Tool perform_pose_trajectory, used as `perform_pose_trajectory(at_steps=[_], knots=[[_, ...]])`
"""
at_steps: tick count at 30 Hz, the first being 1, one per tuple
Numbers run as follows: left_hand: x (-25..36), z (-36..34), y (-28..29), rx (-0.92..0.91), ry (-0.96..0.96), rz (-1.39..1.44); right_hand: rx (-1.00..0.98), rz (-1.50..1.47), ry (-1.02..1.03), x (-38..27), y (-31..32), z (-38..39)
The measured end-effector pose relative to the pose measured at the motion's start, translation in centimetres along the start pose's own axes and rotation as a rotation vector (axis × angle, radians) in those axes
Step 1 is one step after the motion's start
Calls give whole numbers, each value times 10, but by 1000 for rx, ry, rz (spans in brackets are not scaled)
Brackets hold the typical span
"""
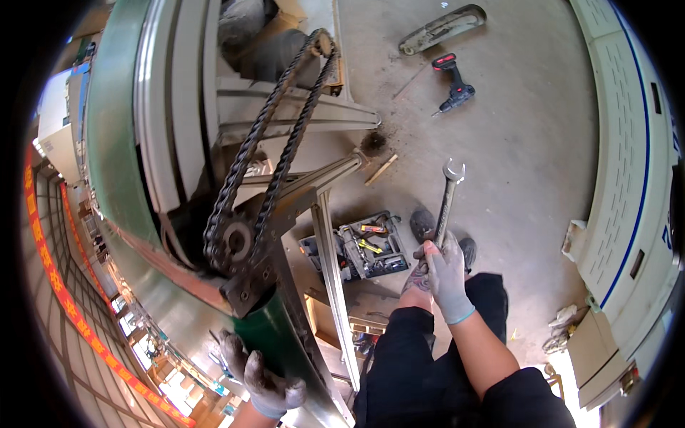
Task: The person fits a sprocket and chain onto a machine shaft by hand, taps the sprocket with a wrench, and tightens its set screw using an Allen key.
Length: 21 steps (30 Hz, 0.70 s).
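Note:
My right hand (447, 274), in a grey-white work glove, is closed around the handle of a steel combination wrench (447, 200). The wrench points away from me over the floor, its open-ended jaw at the top. At the lower left, my gloved left hand (258, 378) has its fingers apart, beside the dark green belt (270, 332) at the machine's end. Just beyond that hand, a black roller chain (245, 153) loops between a near sprocket (235, 241) and a small far sprocket (325, 44). A dark metal bracket (251, 291) stands next to the near sprocket.
An open grey toolbox (389, 262) lies by my shoes, next to the aluminium frame leg (332, 278). Farther off on the floor are a cordless drill (455, 85), a long chain cover (442, 30) and a wooden stick (382, 170). White panelled equipment (624, 143) lines the right side.

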<state>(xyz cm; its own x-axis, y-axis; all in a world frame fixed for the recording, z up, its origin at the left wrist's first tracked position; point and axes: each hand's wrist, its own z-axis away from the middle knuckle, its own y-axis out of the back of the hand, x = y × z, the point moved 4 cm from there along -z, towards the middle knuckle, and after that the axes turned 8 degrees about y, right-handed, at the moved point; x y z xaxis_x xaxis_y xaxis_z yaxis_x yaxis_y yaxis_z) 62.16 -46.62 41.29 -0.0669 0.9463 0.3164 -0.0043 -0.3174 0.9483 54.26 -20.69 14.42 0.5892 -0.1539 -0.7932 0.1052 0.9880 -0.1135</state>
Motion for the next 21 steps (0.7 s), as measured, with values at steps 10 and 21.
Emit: perform_pose_trajectory(at_steps=[10,21], knots=[[-16,67,-9,-193,69,-330,-142,77,188,-46,-48,-155],[6,76,-3,-327,166,-388,-434,-512,77,-114,-165,-286]])
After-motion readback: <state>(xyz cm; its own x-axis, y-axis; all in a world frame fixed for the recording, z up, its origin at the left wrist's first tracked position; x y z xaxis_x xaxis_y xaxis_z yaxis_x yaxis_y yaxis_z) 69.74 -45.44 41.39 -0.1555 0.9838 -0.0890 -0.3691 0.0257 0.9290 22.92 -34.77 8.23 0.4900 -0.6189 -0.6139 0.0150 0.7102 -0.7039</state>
